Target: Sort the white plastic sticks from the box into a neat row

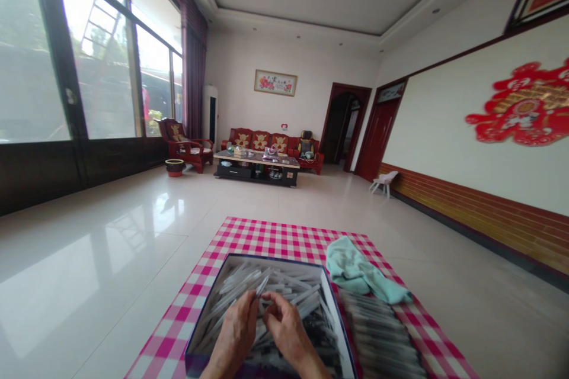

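1. Bright living room with a glossy tiled floor (133, 284), tall windows (98, 59) on the left and red wooden seating (260, 141) against the far wall.
2. Covered in pink-and-white checks, the bench (157, 346) runs out of view at its near edge.
3. Occupying its middle, a shallow dark-blue box (194, 363) holds heaped clear tubes (235, 284).
4. Between that and the bench's right edge lies a row of dark rods (382, 337), blurred.
5. Towards the bench's far right corner, a crumpled mint cloth (355, 272) touches the row's far end.
6. Over the box, the left hand (237, 325) pinches narrowly on a slender pointed piece; the right hand (288, 324) curls just beside, finger and thumb close together. Whether it grips anything, I cannot tell.
7. That slender pointed piece (263, 285) could slip from a loose pinch and vanish among similar tubes; a sleeve or wrist brushing the row might roll rods off the right edge.
8. Characters on the framed picture (275, 82) are too small to read; no brand is legible.
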### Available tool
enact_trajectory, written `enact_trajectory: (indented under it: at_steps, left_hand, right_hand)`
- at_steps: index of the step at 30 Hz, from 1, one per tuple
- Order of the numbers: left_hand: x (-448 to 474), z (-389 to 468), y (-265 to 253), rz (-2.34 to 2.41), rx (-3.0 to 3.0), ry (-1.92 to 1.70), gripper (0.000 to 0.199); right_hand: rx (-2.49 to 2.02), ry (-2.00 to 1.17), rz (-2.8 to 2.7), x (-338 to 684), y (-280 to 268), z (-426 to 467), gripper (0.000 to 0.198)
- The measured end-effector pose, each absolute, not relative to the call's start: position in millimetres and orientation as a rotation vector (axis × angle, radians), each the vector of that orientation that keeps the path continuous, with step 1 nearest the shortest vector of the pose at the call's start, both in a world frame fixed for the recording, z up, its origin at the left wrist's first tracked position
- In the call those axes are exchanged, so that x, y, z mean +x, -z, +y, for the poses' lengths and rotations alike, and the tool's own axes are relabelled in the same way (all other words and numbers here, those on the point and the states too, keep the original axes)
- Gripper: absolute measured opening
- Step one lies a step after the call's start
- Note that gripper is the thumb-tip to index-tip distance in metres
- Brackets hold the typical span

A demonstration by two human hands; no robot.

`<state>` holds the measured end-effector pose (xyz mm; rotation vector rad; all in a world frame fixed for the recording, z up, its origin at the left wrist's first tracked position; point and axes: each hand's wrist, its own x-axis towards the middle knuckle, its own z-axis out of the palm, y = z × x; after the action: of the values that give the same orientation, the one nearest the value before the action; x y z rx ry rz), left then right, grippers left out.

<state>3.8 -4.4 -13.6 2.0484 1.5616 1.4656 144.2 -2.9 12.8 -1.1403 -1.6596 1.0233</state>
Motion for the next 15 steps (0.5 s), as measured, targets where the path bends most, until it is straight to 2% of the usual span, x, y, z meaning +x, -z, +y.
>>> enact_trajectory:
  at_steps: [4, 11, 15]
  left_hand:
    - [4, -9, 11, 1.466, 2.088, -1.479, 0.026]
    - [4, -8, 15, 1.405, 2.148, -1.468, 0.027]
    - [3, -6, 18, 1.447, 2.177, -1.515, 0.026]
  right_hand:
    - [-1.122, -0.772, -1.831, 138, -19, -10, 0.024]
    - [-1.228, -0.526, -1.861, 138, -5, -4, 0.020]
    - [-1.294, -0.645, -1.593, 147, 0, 7, 0.029]
